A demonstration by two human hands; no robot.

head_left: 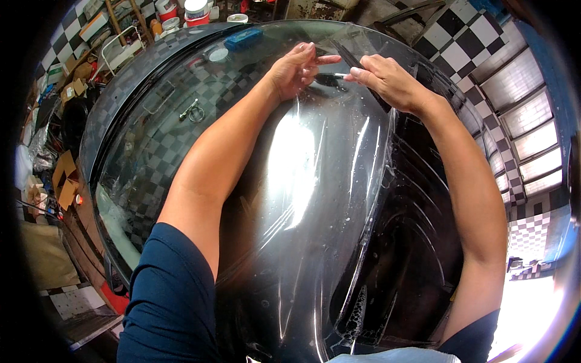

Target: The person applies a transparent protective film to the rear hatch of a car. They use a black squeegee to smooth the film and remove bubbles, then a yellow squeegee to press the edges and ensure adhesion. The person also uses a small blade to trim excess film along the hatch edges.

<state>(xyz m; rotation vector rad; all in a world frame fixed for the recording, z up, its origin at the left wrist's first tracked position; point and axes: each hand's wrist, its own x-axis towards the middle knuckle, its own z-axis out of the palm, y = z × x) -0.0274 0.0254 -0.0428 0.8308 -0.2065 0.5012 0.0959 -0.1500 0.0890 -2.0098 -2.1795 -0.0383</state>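
A wet, clear plastic film (330,181) lies in folds over the dark glossy roof of a car (417,212), with droplets and bubbles along its edge. My left hand (296,71) hovers at the film's far end, index finger stretched to the right and the others loosely curled; I see nothing plainly held in it. Close by on the right, my right hand (387,78) is closed, thumb and index pressed together. A small pale tip shows at its thumb, but what it grips cannot be made out. A dark strip (346,55) runs past its knuckles.
Left of the film is the car's windshield (154,157), with a blue box (243,39) near its far edge. Buckets (196,11) stand beyond the car. Cardboard boxes (65,180) and clutter line the left side. A checkered wall with windows (526,121) is on the right.
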